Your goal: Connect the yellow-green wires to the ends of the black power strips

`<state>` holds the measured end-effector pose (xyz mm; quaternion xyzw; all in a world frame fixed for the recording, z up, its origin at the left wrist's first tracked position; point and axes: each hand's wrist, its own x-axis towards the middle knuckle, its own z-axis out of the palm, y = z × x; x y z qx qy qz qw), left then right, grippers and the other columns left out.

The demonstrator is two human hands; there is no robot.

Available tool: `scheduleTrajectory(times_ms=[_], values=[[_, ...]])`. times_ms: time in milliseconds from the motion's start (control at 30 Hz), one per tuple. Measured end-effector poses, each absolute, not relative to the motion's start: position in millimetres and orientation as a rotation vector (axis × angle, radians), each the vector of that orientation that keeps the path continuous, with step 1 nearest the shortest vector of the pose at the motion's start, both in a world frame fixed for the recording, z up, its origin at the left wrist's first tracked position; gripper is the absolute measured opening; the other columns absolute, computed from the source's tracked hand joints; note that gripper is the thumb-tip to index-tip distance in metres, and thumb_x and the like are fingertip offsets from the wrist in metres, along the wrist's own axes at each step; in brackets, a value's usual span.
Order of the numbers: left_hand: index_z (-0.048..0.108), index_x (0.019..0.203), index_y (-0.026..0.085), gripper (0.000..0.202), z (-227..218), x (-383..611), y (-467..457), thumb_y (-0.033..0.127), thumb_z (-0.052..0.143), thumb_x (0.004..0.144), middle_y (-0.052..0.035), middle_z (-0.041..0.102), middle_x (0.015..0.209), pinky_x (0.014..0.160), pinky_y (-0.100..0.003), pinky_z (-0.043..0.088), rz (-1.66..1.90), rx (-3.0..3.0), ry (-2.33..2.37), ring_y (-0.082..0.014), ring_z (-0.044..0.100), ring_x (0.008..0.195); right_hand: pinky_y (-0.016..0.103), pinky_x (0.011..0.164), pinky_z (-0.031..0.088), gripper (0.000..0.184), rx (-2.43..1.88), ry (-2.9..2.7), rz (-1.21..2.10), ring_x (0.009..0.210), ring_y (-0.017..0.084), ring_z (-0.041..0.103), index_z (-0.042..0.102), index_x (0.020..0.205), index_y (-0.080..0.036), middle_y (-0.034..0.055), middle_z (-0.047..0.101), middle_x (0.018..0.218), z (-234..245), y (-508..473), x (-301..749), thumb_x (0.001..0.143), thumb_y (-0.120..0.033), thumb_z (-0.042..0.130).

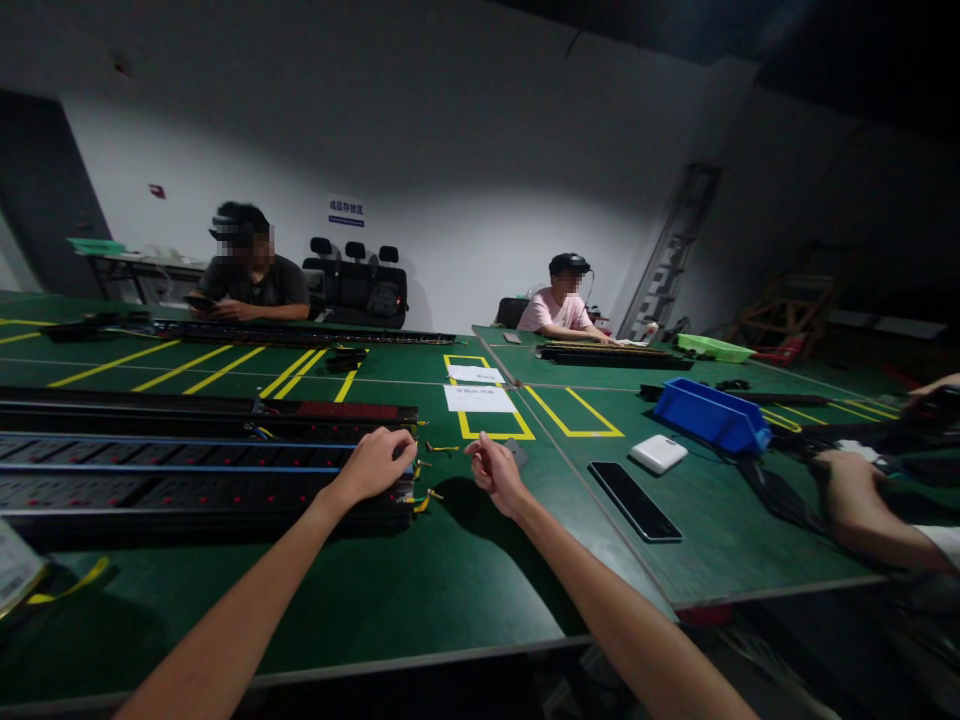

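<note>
Several long black power strips (247, 487) with red dots along them lie side by side at the left, with yellow-green wires (426, 500) sticking out of their right ends. My left hand (376, 465) rests on the right end of these strips, its fingers curled over the edge of one. Just beyond that end, my right hand (496, 476) is raised above the table with its fingers bent together. A loose yellow wire (442, 448) ends close to its fingertips; whether they pinch anything is too small to tell. Partly behind that hand lies a grey object (517, 452).
On the green table (517, 590) are white paper sheets (478, 399), a phone (634, 500), a white case (658, 454) and a blue bin (709, 415). A co-worker's arm (862, 505) reaches in at right. Two people (251, 275) sit across the table.
</note>
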<state>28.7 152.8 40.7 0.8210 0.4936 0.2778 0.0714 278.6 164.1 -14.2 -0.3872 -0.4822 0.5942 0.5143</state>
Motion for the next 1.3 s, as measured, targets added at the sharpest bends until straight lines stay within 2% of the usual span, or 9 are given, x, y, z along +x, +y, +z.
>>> scheduleTrajectory(times_ms=[67, 133, 233, 333, 500, 667, 1300], values=[[0.066, 0.08, 0.021, 0.036, 45, 28, 151, 0.044, 0.044, 0.098, -0.0055, 0.073, 0.087, 0.079, -0.031, 0.045, 0.824, 2.451, 1.589, -0.0224, 0.064, 0.087, 0.022, 0.039, 0.017, 0.056, -0.959, -1.148, 1.099, 0.04, 0.007, 0.026, 0.064, 0.078, -0.018, -0.0083, 0.035, 0.048, -14, 167, 282, 0.083, -0.074, 0.058], [0.061, 0.075, 0.021, 0.036, 51, 24, 148, 0.044, 0.044, 0.097, -0.0053, 0.071, 0.08, 0.075, -0.03, 0.044, 0.778, 2.463, 1.701, -0.0219, 0.063, 0.083, 0.023, 0.043, 0.024, 0.057, -1.03, -1.186, 0.797, 0.043, 0.01, 0.033, 0.064, 0.075, -0.019, -0.0066, 0.037, 0.049, -12, 168, 288, 0.088, -0.072, 0.05], [0.059, 0.072, 0.021, 0.038, 60, 15, 145, 0.045, 0.044, 0.097, -0.0053, 0.069, 0.076, 0.072, -0.029, 0.043, 0.679, 2.498, 1.875, -0.0215, 0.065, 0.079, 0.025, 0.053, 0.032, 0.056, -1.166, -1.296, 0.449, 0.053, 0.014, 0.045, 0.065, 0.074, -0.02, -0.0027, 0.047, 0.054, -10, 166, 295, 0.096, -0.064, 0.038], [0.062, 0.074, 0.021, 0.043, 65, 9, 143, 0.049, 0.04, 0.098, -0.0067, 0.071, 0.077, 0.071, -0.029, 0.044, 0.549, 2.476, 1.992, -0.0231, 0.068, 0.078, 0.027, 0.061, 0.033, 0.05, -1.285, -1.528, 0.263, 0.062, 0.016, 0.053, 0.065, 0.074, -0.021, 0.001, 0.057, 0.062, -10, 163, 297, 0.1, -0.054, 0.037], [0.072, 0.077, 0.02, 0.052, 61, 10, 144, 0.051, 0.036, 0.098, -0.0113, 0.076, 0.085, 0.077, -0.034, 0.049, 0.344, 2.506, 2.021, -0.0282, 0.072, 0.086, 0.026, 0.062, 0.029, 0.047, -1.415, -1.937, 0.272, 0.064, 0.016, 0.058, 0.065, 0.073, -0.02, 0.0022, 0.063, 0.066, -10, 155, 291, 0.103, -0.046, 0.039], [0.077, 0.083, 0.022, 0.057, 54, 9, 147, 0.049, 0.031, 0.101, -0.0119, 0.078, 0.089, 0.081, -0.037, 0.051, 0.328, 2.514, 1.964, -0.029, 0.073, 0.089, 0.026, 0.059, 0.024, 0.041, -1.397, -2.242, 0.308, 0.062, 0.013, 0.055, 0.066, 0.082, -0.02, 0.0014, 0.063, 0.069, -8, 150, 288, 0.104, -0.045, 0.043], [0.078, 0.088, 0.023, 0.057, 51, 4, 152, 0.051, 0.03, 0.101, -0.011, 0.078, 0.092, 0.08, -0.036, 0.052, 0.286, 2.524, 1.955, -0.0288, 0.073, 0.09, 0.025, 0.06, 0.026, 0.034, -1.453, -2.277, 0.298, 0.066, 0.013, 0.057, 0.067, 0.09, -0.02, 0.0017, 0.067, 0.075, -3, 147, 287, 0.103, -0.045, 0.047]])
